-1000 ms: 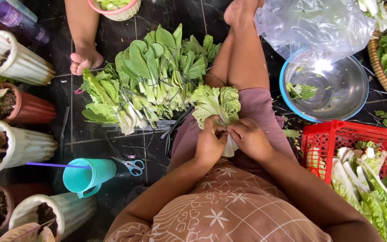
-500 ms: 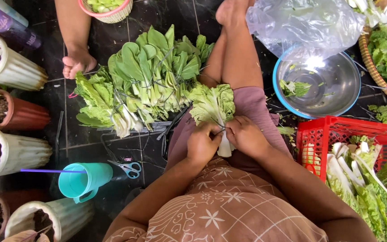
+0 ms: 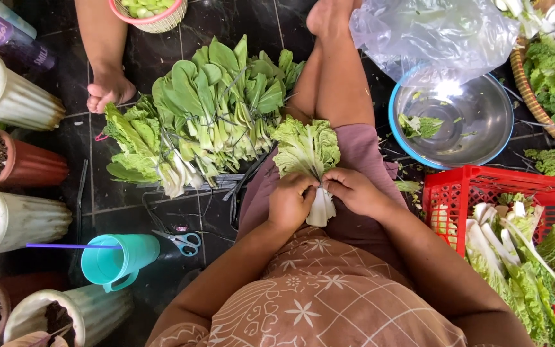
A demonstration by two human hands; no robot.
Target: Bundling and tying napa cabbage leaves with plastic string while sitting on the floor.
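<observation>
You sit on the dark tiled floor [image 3: 162, 212] with a big heap of tied leafy greens [image 3: 207, 115] spread ahead of your left knee, a red crate [image 3: 476, 186] of long white-stemmed leaves at your right, and a steel bowl with a blue rim [image 3: 464, 122] beyond it under a crumpled clear plastic bag [image 3: 431, 32]. A woven basket of greens [image 3: 550, 71] sits at the far right. Ribbed plant pots [image 3: 20, 218] line the left edge, a teal cup [image 3: 120, 257] with a purple straw lies on its side near them, and small scissors [image 3: 184, 241] lie just beside it. Another person's foot [image 3: 107, 93] rests by the heap.

The step in hand looks like bundling: you hold 1 bunch of pale green leaves [image 3: 308, 157] on your lap, leafy tops pointing away, white stem ends towards you. Your left hand [image 3: 290, 202] wraps around the stems from the left, and your right hand [image 3: 354, 189] closes on them from the right, so both sets of fingers are curled tight on the bunch where leaf meets stem. The white stub pokes out just below, between your 2 hands. Whether a tie runs between your fingers is too small to tell.

Judging by this, securing the bunch calls for a steady pinch from 1 hand while the other works around the stems, keeping the leaves gathered so none slip loose.
</observation>
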